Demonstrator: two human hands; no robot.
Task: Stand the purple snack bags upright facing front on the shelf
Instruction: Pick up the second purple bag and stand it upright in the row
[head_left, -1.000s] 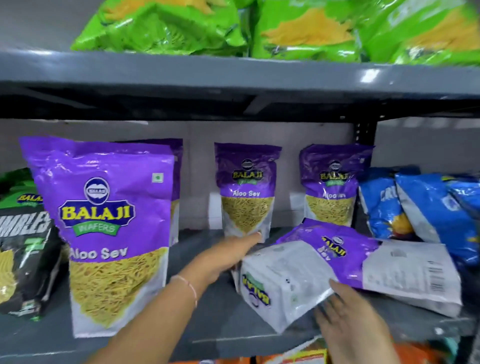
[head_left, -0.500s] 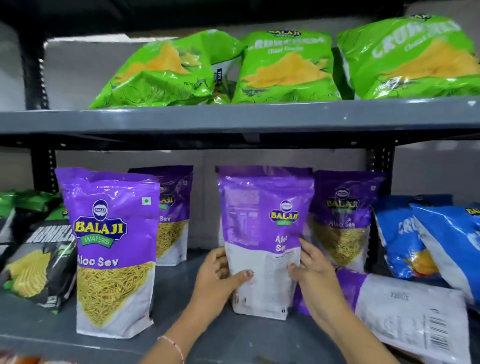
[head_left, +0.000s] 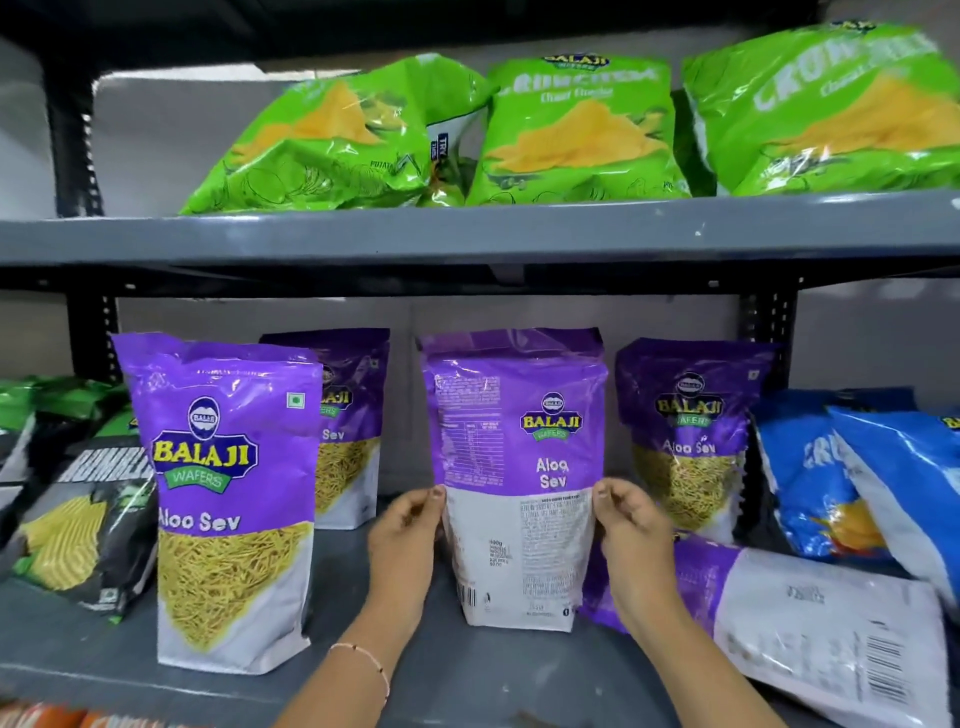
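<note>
Both hands' grip moved to the upright bag's (head_left: 519, 478) side edges.

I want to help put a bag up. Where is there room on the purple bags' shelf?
Bare shelf shows between the front purple bag and the held bag, around the left hand. Right is crowded: a flat bag lies below the blue bags.

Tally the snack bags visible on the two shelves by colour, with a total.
Purple Aloo Sev bags: 5, front left, back left, held in both hands, back right, lying flat at right
Green chip bags, upper shelf: 3
Blue bags, right: 2
Black-and-green bags, left: at least 2
Total: at least 12
</note>
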